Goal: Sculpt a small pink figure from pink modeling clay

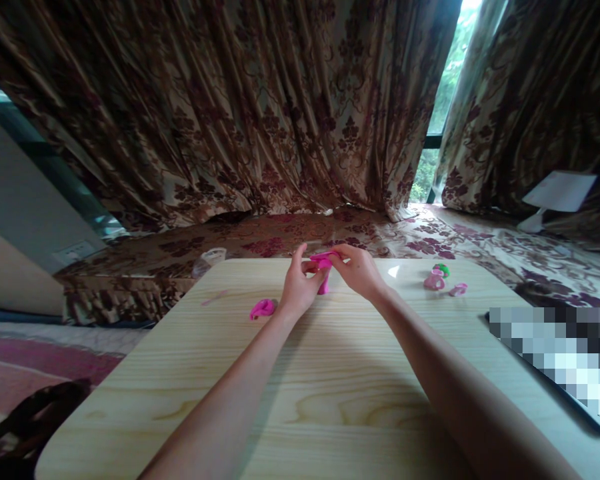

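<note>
Pinching a bright pink thingy (pixel 324 285) with left hand (pixel 303 283) and right hand (pixel 357 270), by the far edge of a pale table (pixel 340 373), near a curled magenta bit (pixel 265 307).

Home, this one, bedroom-like! Floral curtains (pixel 280 113) filling top of frame, greenery (pixel 450 80) through window (pixel 433 141) upper right, cloth-covered ledge (pixel 293 230) across middle, white shaded lamp (pixel 560 191) far right.

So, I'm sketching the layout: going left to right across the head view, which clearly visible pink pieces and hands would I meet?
Loose bright-pink piece → left hand → held bright-pink item → right hand → larger pale-pink piece → smaller pale-pink piece.
</note>
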`<move>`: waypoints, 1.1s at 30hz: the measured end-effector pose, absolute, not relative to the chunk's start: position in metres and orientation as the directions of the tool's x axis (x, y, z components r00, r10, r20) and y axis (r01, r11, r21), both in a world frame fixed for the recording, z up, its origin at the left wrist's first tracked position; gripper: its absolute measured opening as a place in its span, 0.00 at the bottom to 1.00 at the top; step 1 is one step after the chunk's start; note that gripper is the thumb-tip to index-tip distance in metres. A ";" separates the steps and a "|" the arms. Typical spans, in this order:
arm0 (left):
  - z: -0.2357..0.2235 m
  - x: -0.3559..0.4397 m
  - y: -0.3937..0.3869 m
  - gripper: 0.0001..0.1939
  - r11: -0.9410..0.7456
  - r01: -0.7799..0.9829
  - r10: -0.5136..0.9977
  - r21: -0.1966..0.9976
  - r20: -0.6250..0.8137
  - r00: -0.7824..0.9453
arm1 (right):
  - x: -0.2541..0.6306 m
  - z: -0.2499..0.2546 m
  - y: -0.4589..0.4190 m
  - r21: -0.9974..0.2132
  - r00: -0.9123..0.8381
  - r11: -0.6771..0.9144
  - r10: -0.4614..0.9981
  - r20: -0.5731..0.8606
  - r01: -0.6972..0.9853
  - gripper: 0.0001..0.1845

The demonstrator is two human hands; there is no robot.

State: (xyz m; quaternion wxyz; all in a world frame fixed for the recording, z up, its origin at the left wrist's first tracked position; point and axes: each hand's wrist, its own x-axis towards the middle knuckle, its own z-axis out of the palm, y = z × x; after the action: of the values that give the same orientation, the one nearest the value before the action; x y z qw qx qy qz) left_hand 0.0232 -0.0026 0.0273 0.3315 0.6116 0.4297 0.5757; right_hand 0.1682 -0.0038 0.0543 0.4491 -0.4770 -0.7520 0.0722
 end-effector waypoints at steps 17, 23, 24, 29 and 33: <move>0.027 0.021 -0.006 0.32 -0.398 0.099 0.917 0.912 0.392 0.076 | 0.184 0.054 0.005 -0.671 0.204 0.294 0.803 0.560 0.681 0.13; 0.023 0.015 -0.002 0.19 -0.407 0.166 0.914 0.898 0.399 0.080 | 0.206 0.035 -0.006 -0.859 0.123 0.207 0.947 0.296 0.468 0.13; 0.022 0.015 -0.001 0.18 -0.414 0.172 0.910 0.894 0.407 0.079 | 0.208 0.033 -0.010 -0.867 0.113 0.203 0.953 0.282 0.454 0.13; 0.020 0.014 0.000 0.16 -0.425 0.178 0.905 0.888 0.417 0.078 | 0.209 0.031 -0.038 -0.968 0.055 0.139 0.987 0.154 0.207 0.13; 0.027 0.010 -0.007 0.16 -0.441 0.271 0.890 0.856 0.456 0.008 | 0.206 0.030 -0.055 -0.990 -0.014 0.108 0.994 0.107 0.093 0.13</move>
State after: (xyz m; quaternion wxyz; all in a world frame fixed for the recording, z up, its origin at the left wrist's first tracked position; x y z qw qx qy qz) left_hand 0.0102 -0.0066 0.0265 0.2838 0.6508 0.4459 0.5451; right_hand 0.2062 -0.0547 0.0297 0.5001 -0.4930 -0.5514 0.4504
